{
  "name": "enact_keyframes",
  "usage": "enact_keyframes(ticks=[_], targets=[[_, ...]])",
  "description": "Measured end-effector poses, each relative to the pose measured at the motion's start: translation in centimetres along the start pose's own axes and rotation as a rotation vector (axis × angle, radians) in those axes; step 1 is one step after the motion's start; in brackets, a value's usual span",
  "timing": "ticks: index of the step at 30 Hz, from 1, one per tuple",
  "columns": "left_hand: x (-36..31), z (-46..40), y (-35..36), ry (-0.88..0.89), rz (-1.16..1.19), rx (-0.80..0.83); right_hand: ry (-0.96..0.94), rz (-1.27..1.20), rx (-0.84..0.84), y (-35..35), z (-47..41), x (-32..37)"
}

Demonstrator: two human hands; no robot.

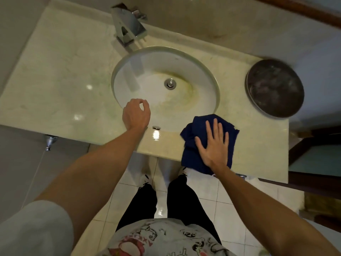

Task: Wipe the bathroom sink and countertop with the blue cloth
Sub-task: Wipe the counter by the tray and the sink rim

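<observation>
Your right hand (214, 145) lies flat on the blue cloth (191, 130), fingers straight and spread, palm pressing down rather than gripping. That suits a broad wiping stroke, since the load spreads over the bunched fabric. The cloth sits at lower right of centre in the frame, on the front strip of the countertop (60, 71), just beside the near rim of the sink (206, 71) and overhanging the counter's front edge.

Your left hand (136, 113) hovers at the basin's near-left rim, fingers loosely curled, thumb and forefinger almost meeting, holding nothing. It appears placed for balance or to brace on the rim.

The basin shows yellowish staining around the drain (170, 83), so in my judgement the bowl is yet to be wiped. The faucet (127, 26) stands at upper centre. A dark round dish (275, 87) sits at the right edge of the counter and will obstruct a full pass there
</observation>
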State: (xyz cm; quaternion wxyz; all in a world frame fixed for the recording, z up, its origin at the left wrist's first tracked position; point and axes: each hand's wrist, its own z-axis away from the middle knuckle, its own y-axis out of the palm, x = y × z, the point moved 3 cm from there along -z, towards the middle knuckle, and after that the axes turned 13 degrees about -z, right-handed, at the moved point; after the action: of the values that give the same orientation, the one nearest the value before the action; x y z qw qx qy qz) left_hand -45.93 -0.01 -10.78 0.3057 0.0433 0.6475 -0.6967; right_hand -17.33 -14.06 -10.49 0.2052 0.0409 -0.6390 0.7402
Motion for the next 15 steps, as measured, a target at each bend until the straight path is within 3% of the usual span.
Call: enact_keyframes(ticks=[4,15], targets=[[-0.6,0.1,0.1,0.034,-0.091,-0.016,0.064,0.007,-0.036,-1.4,-4.6,-1.8],[-1.4,0.2,0.0,0.033,-0.178,-0.011,-0.005,-0.01,-0.063,-4.3,-14.6,-5.1]])
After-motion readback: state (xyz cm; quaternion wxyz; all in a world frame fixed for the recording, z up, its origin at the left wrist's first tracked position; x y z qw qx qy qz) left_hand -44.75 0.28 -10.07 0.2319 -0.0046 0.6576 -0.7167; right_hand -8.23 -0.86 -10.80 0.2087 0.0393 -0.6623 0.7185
